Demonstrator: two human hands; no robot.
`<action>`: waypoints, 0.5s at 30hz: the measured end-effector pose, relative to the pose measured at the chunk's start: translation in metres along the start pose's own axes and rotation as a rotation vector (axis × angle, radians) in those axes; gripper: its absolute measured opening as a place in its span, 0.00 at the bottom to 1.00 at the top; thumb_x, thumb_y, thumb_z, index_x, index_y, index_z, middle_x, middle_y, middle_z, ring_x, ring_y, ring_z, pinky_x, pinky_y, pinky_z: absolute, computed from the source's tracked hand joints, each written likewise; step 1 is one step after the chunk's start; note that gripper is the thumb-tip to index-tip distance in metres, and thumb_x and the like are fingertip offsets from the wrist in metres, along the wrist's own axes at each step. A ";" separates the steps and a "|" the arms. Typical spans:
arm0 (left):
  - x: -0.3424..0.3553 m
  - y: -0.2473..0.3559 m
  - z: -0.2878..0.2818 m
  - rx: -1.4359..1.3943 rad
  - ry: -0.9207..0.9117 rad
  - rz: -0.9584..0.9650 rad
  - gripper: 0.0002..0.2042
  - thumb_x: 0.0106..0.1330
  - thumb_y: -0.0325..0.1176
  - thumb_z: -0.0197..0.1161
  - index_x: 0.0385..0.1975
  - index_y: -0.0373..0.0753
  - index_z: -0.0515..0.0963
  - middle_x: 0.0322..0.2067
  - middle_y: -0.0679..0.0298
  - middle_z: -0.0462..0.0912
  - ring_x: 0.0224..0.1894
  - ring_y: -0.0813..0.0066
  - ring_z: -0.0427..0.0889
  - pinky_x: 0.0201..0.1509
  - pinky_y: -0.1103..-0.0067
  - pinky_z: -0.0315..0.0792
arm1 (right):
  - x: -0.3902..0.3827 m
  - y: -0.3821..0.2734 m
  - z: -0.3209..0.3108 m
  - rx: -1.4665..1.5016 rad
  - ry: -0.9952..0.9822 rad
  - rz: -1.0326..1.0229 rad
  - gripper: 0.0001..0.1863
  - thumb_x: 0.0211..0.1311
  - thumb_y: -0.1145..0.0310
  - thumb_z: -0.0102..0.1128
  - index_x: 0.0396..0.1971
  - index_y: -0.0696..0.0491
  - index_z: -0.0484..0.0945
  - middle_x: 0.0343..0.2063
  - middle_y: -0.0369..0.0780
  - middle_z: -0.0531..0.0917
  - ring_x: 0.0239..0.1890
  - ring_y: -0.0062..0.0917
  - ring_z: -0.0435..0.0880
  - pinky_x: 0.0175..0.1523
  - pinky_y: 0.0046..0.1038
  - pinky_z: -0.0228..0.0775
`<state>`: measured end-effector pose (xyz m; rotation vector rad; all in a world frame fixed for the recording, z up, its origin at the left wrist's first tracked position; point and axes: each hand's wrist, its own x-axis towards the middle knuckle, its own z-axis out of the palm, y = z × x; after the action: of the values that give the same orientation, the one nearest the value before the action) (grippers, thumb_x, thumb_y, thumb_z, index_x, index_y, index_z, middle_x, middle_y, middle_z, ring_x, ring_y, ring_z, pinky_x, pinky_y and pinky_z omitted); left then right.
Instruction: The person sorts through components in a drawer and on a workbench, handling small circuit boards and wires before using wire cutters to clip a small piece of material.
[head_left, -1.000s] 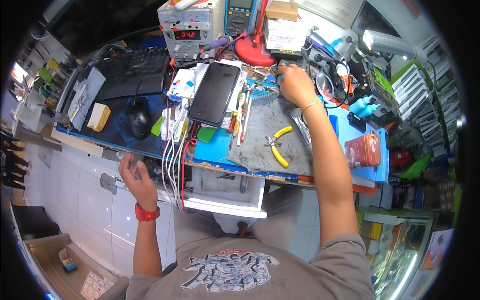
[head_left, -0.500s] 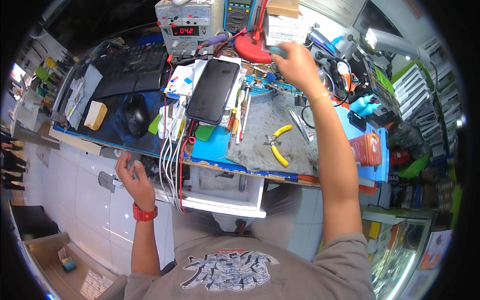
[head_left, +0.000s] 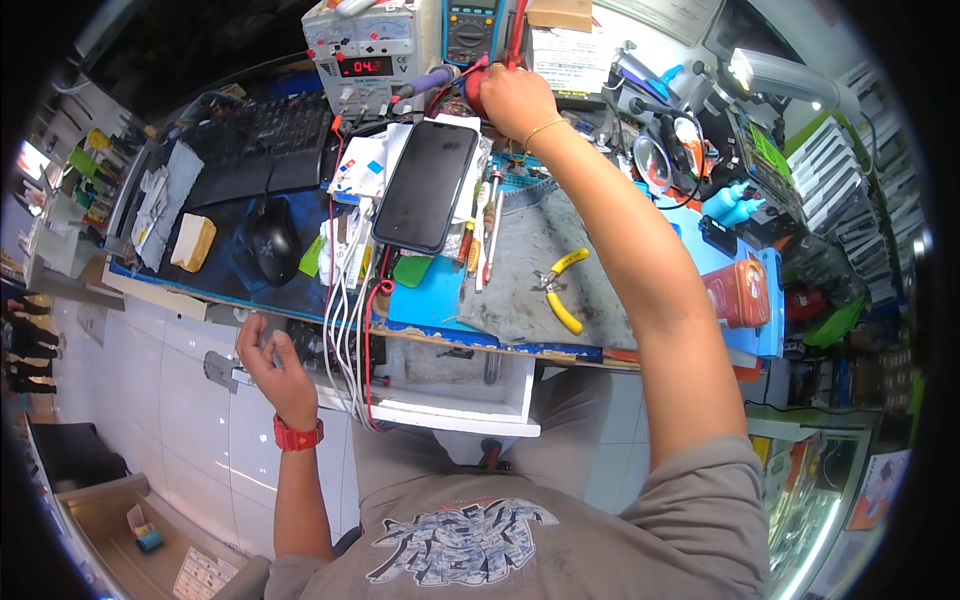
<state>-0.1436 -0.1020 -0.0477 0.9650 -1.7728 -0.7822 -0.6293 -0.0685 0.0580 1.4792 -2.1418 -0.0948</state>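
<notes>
My right hand (head_left: 518, 103) reaches far over the bench, its fingers curled at a round red object (head_left: 474, 92) that it partly covers. What sits between those fingers is hidden. Just beyond are a blue multimeter (head_left: 470, 32) and a purple-handled tool (head_left: 430, 82). My left hand (head_left: 278, 368) hangs below the bench's front edge with loosely bent fingers, apart and holding nothing. It is left of the white cables (head_left: 343, 330) and the pulled-out drawer (head_left: 455, 412). A black smartphone (head_left: 428, 185) lies on papers at mid-bench, and yellow-handled pliers (head_left: 562, 290) rest on the grey mat (head_left: 515, 260).
A power supply (head_left: 365, 65) stands at the back, with a keyboard (head_left: 250, 130) and mouse (head_left: 272, 235) left. On the right are a magnifying lens (head_left: 652, 165), blue bottles (head_left: 730, 202), a red box (head_left: 738, 293) and a lamp (head_left: 785, 75). Cables hang over the front edge.
My right hand has moved left to the red object; the teal thing formerly at its fingers no longer shows. The silver tweezers-like tool on the mat is now hidden behind my right arm.
</notes>
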 end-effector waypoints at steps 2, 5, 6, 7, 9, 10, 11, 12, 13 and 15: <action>0.000 0.001 0.000 0.000 -0.011 0.008 0.20 0.81 0.33 0.55 0.67 0.32 0.67 0.67 0.53 0.67 0.68 0.60 0.72 0.68 0.66 0.70 | -0.004 0.009 0.001 0.017 0.049 0.021 0.10 0.63 0.69 0.59 0.32 0.51 0.90 0.42 0.44 0.89 0.41 0.39 0.92 0.42 0.38 0.85; 0.001 0.001 0.000 0.004 -0.015 0.013 0.20 0.81 0.33 0.55 0.67 0.31 0.67 0.67 0.53 0.67 0.68 0.59 0.72 0.68 0.66 0.70 | -0.006 0.017 -0.005 0.016 -0.026 -0.022 0.09 0.61 0.70 0.59 0.30 0.52 0.89 0.40 0.45 0.89 0.39 0.39 0.92 0.40 0.39 0.85; 0.001 0.001 0.000 0.004 -0.015 0.012 0.20 0.81 0.33 0.55 0.67 0.31 0.67 0.67 0.52 0.67 0.68 0.59 0.72 0.68 0.66 0.70 | -0.008 0.017 -0.009 0.022 -0.003 -0.031 0.09 0.61 0.70 0.59 0.30 0.52 0.89 0.40 0.45 0.89 0.39 0.39 0.92 0.40 0.39 0.85; 0.000 0.001 -0.001 0.006 -0.018 0.013 0.20 0.81 0.33 0.55 0.67 0.31 0.67 0.67 0.52 0.67 0.68 0.59 0.72 0.68 0.66 0.70 | -0.012 0.015 -0.015 0.045 0.037 -0.033 0.08 0.61 0.70 0.60 0.29 0.52 0.88 0.38 0.46 0.89 0.38 0.40 0.92 0.39 0.39 0.85; 0.001 -0.001 0.000 -0.008 0.000 -0.010 0.20 0.81 0.33 0.56 0.67 0.31 0.67 0.67 0.52 0.67 0.68 0.59 0.73 0.67 0.66 0.71 | -0.026 0.007 -0.027 0.136 0.150 0.017 0.07 0.58 0.71 0.61 0.27 0.53 0.87 0.35 0.47 0.89 0.36 0.41 0.91 0.39 0.41 0.84; 0.002 -0.002 0.000 -0.014 0.004 -0.001 0.20 0.81 0.33 0.56 0.67 0.31 0.67 0.67 0.52 0.67 0.68 0.59 0.73 0.67 0.66 0.71 | -0.040 0.000 -0.034 0.200 0.210 0.078 0.06 0.56 0.71 0.62 0.26 0.53 0.87 0.33 0.48 0.88 0.36 0.43 0.91 0.39 0.41 0.84; 0.001 -0.003 0.000 -0.014 0.011 0.002 0.20 0.81 0.33 0.56 0.67 0.31 0.67 0.67 0.51 0.67 0.68 0.59 0.73 0.67 0.66 0.71 | -0.053 -0.006 -0.040 0.259 0.103 0.155 0.07 0.54 0.70 0.63 0.28 0.55 0.87 0.34 0.51 0.89 0.38 0.46 0.91 0.42 0.43 0.84; 0.000 -0.004 0.000 -0.012 0.016 0.004 0.20 0.81 0.33 0.56 0.67 0.31 0.67 0.66 0.51 0.67 0.68 0.59 0.73 0.67 0.66 0.71 | -0.061 -0.011 -0.045 0.433 -0.125 0.279 0.09 0.53 0.69 0.65 0.30 0.58 0.88 0.36 0.52 0.89 0.41 0.48 0.90 0.45 0.45 0.84; -0.001 -0.004 0.000 -0.010 0.016 0.006 0.20 0.81 0.33 0.56 0.67 0.31 0.67 0.66 0.51 0.67 0.68 0.59 0.73 0.67 0.66 0.71 | -0.075 -0.018 -0.049 0.449 -0.204 0.331 0.10 0.55 0.68 0.65 0.31 0.58 0.88 0.37 0.53 0.89 0.41 0.49 0.90 0.46 0.45 0.84; 0.001 -0.005 0.000 0.007 -0.003 0.013 0.21 0.81 0.33 0.57 0.67 0.31 0.67 0.66 0.52 0.68 0.67 0.59 0.73 0.66 0.66 0.72 | -0.086 -0.024 -0.051 0.478 -0.231 0.369 0.11 0.56 0.67 0.65 0.32 0.59 0.88 0.37 0.53 0.89 0.42 0.49 0.90 0.47 0.45 0.84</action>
<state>-0.1422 -0.1051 -0.0516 0.9566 -1.7835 -0.7698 -0.5626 0.0105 0.0605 1.3292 -2.7264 0.4255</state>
